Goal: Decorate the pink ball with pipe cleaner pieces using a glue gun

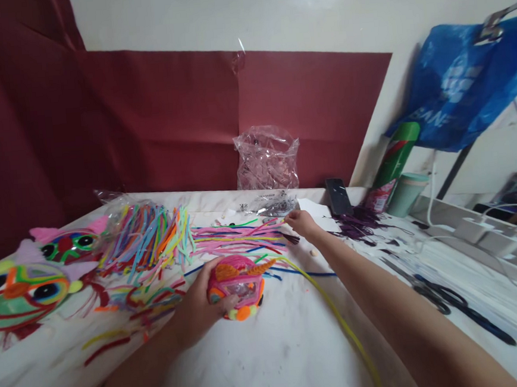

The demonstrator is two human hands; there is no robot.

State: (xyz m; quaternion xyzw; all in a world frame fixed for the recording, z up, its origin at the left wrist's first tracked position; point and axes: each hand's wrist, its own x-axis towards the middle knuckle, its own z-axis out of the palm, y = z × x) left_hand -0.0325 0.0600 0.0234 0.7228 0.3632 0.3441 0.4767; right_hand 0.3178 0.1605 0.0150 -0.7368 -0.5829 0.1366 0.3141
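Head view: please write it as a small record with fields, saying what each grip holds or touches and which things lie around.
left grip: closed around the pink figure, which rests on the table
right grip: stretched out, fingertips at the end of the pink stems; open or closed is unclear
yellow stem: runs from near the figure toward the camera
scissors: flat, at the right
owl faces: at the left edge
clear bag: upright by the back wall
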